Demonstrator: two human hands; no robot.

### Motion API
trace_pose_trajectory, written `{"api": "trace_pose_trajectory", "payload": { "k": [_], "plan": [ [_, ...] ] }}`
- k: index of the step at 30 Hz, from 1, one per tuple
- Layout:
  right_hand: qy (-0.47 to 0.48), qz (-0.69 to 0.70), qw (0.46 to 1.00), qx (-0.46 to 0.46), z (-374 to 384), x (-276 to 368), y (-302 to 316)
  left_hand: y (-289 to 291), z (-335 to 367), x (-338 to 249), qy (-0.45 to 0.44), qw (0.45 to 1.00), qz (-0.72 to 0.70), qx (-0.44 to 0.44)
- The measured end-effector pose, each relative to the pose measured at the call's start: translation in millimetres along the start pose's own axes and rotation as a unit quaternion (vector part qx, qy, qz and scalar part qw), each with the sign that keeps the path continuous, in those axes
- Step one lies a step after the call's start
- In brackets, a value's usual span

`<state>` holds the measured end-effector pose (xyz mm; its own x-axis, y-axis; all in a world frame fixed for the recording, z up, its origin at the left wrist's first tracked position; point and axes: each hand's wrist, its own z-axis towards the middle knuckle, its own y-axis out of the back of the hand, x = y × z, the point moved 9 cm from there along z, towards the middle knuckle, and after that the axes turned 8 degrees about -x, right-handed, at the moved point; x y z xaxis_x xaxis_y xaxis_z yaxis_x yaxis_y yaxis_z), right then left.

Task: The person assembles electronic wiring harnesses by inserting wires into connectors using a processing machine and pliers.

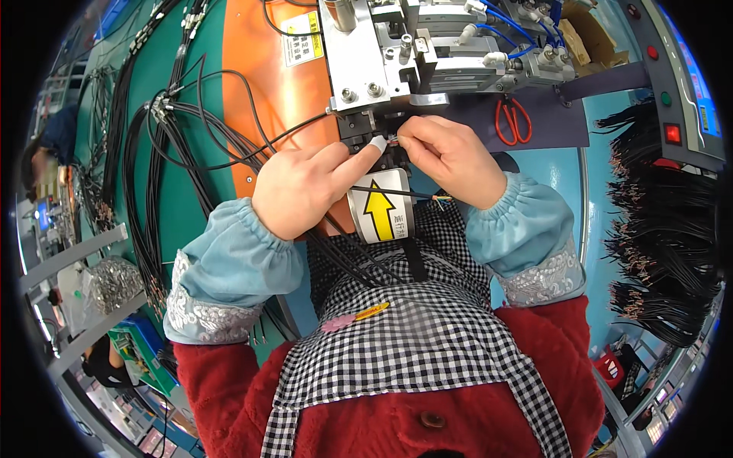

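My left hand (301, 187) is closed. Its index finger, with a white covering on the tip, reaches the dark fixture of the bench machine (366, 72). A black cable (393, 191) comes out from under this hand, its stripped end showing thin coloured wires (441, 198). My right hand (450, 156) pinches thin wire ends (394, 140) right beside the left fingertip, at the fixture. The fingers partly hide the wires there. Just below both hands is a white plate (391, 221) with a yellow arrow.
Bundles of black cables (164, 114) lie on the green and orange bench top at left. Red-handled scissors (513, 122) rest right of the machine. More black cables (657, 229) hang at far right, below a control panel (679, 91) with buttons. Blue air hoses (508, 23) run behind.
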<state>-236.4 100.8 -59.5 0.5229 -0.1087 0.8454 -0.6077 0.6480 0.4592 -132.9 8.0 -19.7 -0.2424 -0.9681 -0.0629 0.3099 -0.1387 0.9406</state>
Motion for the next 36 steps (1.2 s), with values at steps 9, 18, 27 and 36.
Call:
{"api": "trace_pose_trajectory", "payload": {
  "k": [9,18,27,36],
  "plan": [
    [-0.016,0.018,1.000,0.014,-0.4,-3.2,-3.3,-4.1,1.6,1.6,-0.015,0.999,-0.003,0.031],
    [-0.119,0.096,0.988,0.018,-2.2,-13.4,-8.8,-8.3,0.5,1.1,-0.004,0.999,-0.001,0.054],
    [-0.238,0.210,0.948,0.026,-10.2,-37.9,-21.8,-9.1,4.3,0.3,-0.003,0.999,0.019,0.050],
    [-0.250,0.224,0.942,0.020,-11.9,-44.0,-25.6,-3.3,6.4,0.2,0.021,0.998,0.025,0.049]
  ]
}}
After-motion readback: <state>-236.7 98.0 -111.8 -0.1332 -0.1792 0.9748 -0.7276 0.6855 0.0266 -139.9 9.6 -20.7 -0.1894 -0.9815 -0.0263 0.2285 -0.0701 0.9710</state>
